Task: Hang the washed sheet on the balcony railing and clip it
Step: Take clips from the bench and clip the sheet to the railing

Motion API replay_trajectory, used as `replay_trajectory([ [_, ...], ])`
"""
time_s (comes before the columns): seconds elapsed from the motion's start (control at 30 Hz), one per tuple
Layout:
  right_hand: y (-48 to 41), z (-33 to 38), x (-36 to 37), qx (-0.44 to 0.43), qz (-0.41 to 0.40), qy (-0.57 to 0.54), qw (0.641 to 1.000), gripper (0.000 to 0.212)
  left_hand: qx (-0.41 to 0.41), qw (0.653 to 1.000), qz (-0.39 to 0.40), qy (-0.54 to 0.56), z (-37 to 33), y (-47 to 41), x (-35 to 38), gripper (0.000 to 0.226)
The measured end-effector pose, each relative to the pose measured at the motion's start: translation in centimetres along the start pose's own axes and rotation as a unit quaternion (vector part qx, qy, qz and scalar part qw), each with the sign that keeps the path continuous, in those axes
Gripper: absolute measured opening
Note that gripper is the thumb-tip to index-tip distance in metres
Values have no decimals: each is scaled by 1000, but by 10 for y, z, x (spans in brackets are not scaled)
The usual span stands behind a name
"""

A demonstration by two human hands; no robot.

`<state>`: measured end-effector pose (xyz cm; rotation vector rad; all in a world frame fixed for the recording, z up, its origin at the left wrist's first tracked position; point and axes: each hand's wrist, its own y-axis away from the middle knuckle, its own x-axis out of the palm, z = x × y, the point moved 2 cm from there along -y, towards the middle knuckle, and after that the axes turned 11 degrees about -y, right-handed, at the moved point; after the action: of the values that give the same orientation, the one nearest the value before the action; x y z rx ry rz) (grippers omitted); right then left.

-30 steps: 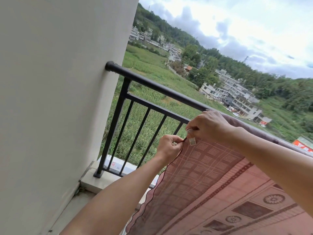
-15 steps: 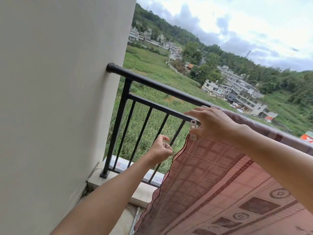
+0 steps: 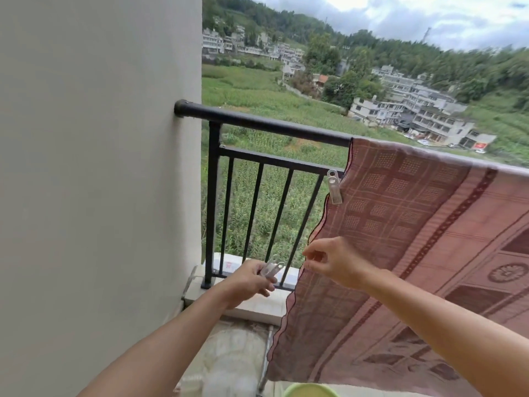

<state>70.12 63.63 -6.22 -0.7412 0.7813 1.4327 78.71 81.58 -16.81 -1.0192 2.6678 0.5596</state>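
Your left hand (image 3: 249, 279) has its fingers curled shut around one or more spare clear clips (image 3: 272, 269), whose looped ends poke out past your knuckles. Your right hand (image 3: 333, 260) has thumb and forefinger drawn together at the scalloped side edge of the sheet (image 3: 415, 213); whether they truly pinch the hem or just hover beside it, you cannot tell from here. The sheet hangs draped over the top bar of the railing (image 3: 257, 123), its left edge already held by a clear clip (image 3: 334, 186) near the lower crossbar. For the next clip, a sound approach would be to take a firm pinch of the hem first, pull it taut toward a baluster, then bring the left hand across and squeeze a clip fully open before seating it. Bite deep into the cloth, not just the trim, so wind cannot tug it free.
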Motion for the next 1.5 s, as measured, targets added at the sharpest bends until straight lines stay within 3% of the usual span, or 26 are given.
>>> replay_trajectory([
  [0.13,10,-9,22,30,-7,-49,998,22,22,998,47,-22,-7,6,8,33],
  [0.47,36,-19,22,74,-51,-112,990,4,69,982,123,-128,-12,-10,26,20],
  [0.5,40,-21,19,88,-61,-106,989,5,63,982,107,-143,-11,-15,27,28],
  [0.6,55,-27,4,118,-90,-93,985,9,-4,987,22,-161,-3,-39,25,77],
  [0.7,67,-27,-8,118,-113,-82,983,7,-38,989,-11,-144,-4,-63,24,97],
  [0.8,78,-24,-17,122,-118,-73,983,8,-23,997,-2,-80,-15,-81,30,84],
  [0.97,87,-23,-22,141,-101,-51,983,10,3,999,-23,-24,-5,-109,27,8],
  [1.13,79,-11,-27,161,-87,-10,983,49,50,984,-148,-83,12,-95,23,24],
  [1.27,62,-4,-24,119,-52,48,990,23,41,986,-158,-44,21,-94,36,20],
  [1.4,31,15,-17,70,21,108,991,32,-5,994,-112,7,24,-88,51,2],
  [1.5,-3,34,-6,-2,39,152,988,29,-33,988,-147,-18,37,-83,52,37],
])
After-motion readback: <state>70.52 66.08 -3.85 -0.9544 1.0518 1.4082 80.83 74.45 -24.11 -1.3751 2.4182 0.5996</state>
